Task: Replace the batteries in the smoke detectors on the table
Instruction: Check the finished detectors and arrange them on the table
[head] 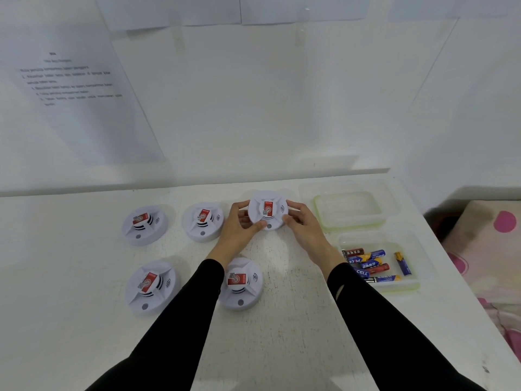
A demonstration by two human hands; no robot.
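Seemingly barely begun — the left hand (239, 225) and right hand (304, 228) clasp one smoke detector (267, 211) by its rim at the far middle of the tabletop (287, 328), apparently unopened. Four other detectors (145, 223) lie closed nearby — batteries (372, 263) wait in the tray (410, 287) at right.

The printed sheet (76, 80) on the far-left wall is too blurred to read. The left sleeve (180, 320) hides the left side of the near detector (244, 280). The right sleeve (380, 320) covers the left ends of some batteries (375, 263). The left hand (239, 228) and right hand (306, 230) cover the side rims of the held detector (267, 210); its underside is unseen. Both sleeves run off the near edge, and the bed (485, 249) off the right.
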